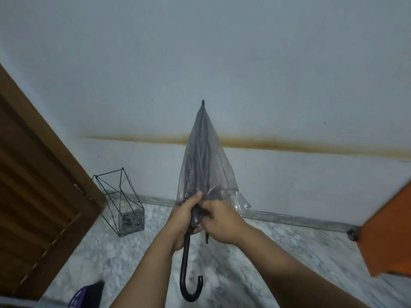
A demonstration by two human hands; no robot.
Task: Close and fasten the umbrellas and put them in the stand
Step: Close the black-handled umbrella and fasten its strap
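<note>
A transparent umbrella (205, 156) with a black hooked handle (189, 276) points up and away from me, its canopy folded in loosely around the ribs. My left hand (184, 216) grips the shaft and gathered canopy just above the handle. My right hand (219, 221) pinches the lower edge of the canopy beside it, where a thin dark strap hangs down. The black wire umbrella stand (121, 203) sits on the floor to the left, against the wall, and looks empty.
A brown wooden door (37, 185) fills the left side. An orange object (391, 232) juts in at the right edge. A dark purple item (89, 294) lies on the marble floor (278, 252) at the bottom left. A stained white wall (289, 107) stands ahead.
</note>
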